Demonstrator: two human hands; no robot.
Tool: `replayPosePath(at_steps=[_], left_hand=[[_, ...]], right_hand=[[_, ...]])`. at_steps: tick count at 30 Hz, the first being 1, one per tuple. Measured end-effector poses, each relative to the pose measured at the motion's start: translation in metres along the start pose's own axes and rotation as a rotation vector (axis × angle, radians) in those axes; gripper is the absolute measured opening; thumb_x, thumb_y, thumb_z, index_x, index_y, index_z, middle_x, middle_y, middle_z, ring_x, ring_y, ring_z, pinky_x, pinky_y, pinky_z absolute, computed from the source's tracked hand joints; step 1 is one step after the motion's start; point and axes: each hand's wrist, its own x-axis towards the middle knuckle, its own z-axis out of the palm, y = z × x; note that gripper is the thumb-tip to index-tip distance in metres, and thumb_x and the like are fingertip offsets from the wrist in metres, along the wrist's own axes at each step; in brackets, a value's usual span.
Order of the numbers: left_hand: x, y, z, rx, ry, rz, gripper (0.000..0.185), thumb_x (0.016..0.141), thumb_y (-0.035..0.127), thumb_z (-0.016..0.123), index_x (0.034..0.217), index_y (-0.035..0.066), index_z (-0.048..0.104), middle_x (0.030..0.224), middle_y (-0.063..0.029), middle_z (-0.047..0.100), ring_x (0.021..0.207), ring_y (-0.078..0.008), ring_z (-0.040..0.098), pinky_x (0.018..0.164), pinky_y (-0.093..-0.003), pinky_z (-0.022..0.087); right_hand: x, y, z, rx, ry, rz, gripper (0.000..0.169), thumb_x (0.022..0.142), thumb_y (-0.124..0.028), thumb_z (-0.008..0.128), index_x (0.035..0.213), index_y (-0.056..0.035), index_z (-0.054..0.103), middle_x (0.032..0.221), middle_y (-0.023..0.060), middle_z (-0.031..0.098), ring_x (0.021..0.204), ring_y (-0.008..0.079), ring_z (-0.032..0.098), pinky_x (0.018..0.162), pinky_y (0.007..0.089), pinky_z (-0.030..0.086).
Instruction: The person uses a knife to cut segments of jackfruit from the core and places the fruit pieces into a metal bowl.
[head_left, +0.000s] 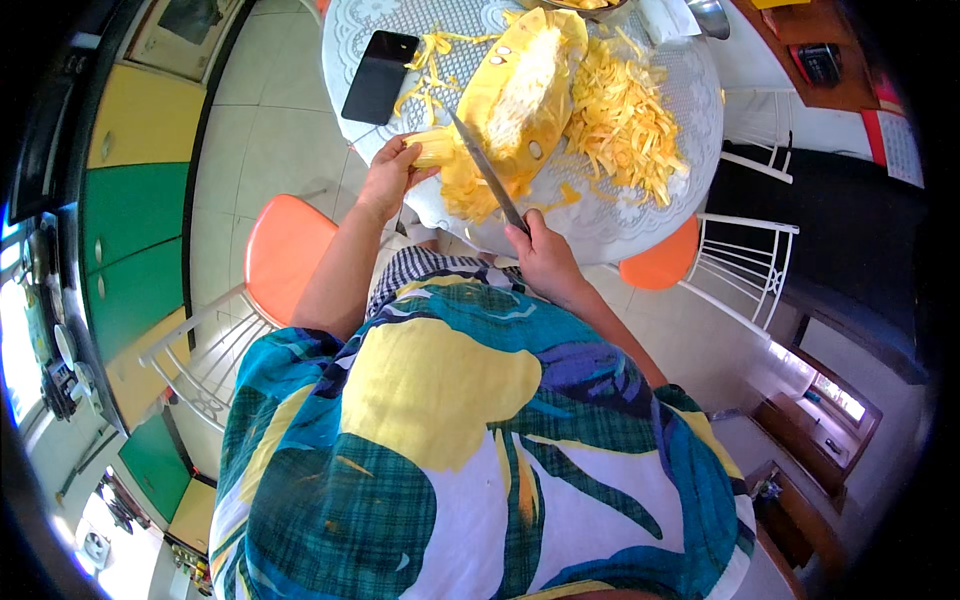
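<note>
A large cut piece of yellow jackfruit (517, 90) lies on the round table, with a pale fibrous core and a few whitish seeds showing. My left hand (393, 168) pinches a bunch of yellow flesh (433, 148) at the fruit's left side. In my right hand (546, 253) is the handle end of a long knife (487, 171); its blade points up and left across the near part of the fruit, beside that bunch. Whether the edge touches the flesh I cannot tell. A heap of yellow strips (622, 124) sits right of the fruit.
A lace-patterned cover lies over the table (697, 90). Left of the fruit are a black phone (380, 77) and loose yellow shreds (429, 67). A bowl (592, 6) and a metal vessel (711, 18) stand at the far edge. Orange-seated chairs (289, 251) flank me.
</note>
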Motion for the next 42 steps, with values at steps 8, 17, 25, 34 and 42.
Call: replayPosePath(at_steps=[8, 17, 25, 34, 42], left_hand=[[0.001, 0.0, 0.001, 0.102, 0.004, 0.009, 0.027, 0.101, 0.012, 0.043, 0.125, 0.0, 0.044, 0.119, -0.0141, 0.056, 0.107, -0.023, 0.06, 0.089, -0.0324, 0.057], [0.004, -0.003, 0.0, 0.14, 0.008, -0.006, 0.028, 0.101, 0.013, 0.041, 0.126, 0.0, 0.044, 0.119, -0.0136, 0.056, 0.106, -0.0224, 0.06, 0.089, -0.032, 0.057], [0.004, -0.004, -0.002, 0.156, -0.002, 0.005, 0.028, 0.101, 0.012, 0.042, 0.124, -0.003, 0.046, 0.118, -0.0146, 0.057, 0.106, -0.0238, 0.06, 0.089, -0.0327, 0.057], [-0.013, 0.021, -0.005, -0.185, -0.001, 0.017, 0.024, 0.098, 0.005, 0.04, 0.12, -0.002, 0.045, 0.121, -0.0172, 0.055, 0.112, -0.0296, 0.059, 0.093, -0.0419, 0.055], [-0.027, 0.079, 0.048, -0.213, -0.323, 0.21, 0.017, 0.092, 0.0, 0.051, 0.108, 0.002, 0.051, 0.111, -0.014, 0.061, 0.106, -0.0262, 0.061, 0.096, -0.0411, 0.051]], right_hand=[[0.001, 0.012, 0.018, 0.055, -0.006, 0.053, 0.032, 0.097, -0.034, 0.046, 0.101, -0.002, 0.049, 0.077, 0.0221, 0.064, 0.076, 0.0413, 0.064, 0.068, 0.0479, 0.048], [-0.002, 0.007, 0.036, -0.1, -0.019, 0.135, 0.034, 0.098, -0.029, 0.044, 0.107, 0.0027, 0.051, 0.086, 0.0299, 0.063, 0.083, 0.045, 0.063, 0.073, 0.0491, 0.048], [0.033, 0.012, 0.066, 0.005, -0.066, 0.187, 0.04, 0.096, -0.031, 0.041, 0.105, 0.0053, 0.053, 0.096, 0.0312, 0.063, 0.092, 0.0465, 0.061, 0.083, 0.0528, 0.047], [0.03, 0.007, 0.051, -0.004, 0.108, 0.059, 0.041, 0.095, -0.035, 0.047, 0.105, 0.0039, 0.053, 0.085, 0.0262, 0.063, 0.078, 0.0387, 0.064, 0.069, 0.0462, 0.049], [0.022, -0.063, -0.017, 0.636, 0.208, -0.156, 0.033, 0.096, -0.033, 0.057, 0.106, -0.0016, 0.049, 0.076, 0.0075, 0.06, 0.041, 0.0097, 0.047, 0.037, 0.0243, 0.038]])
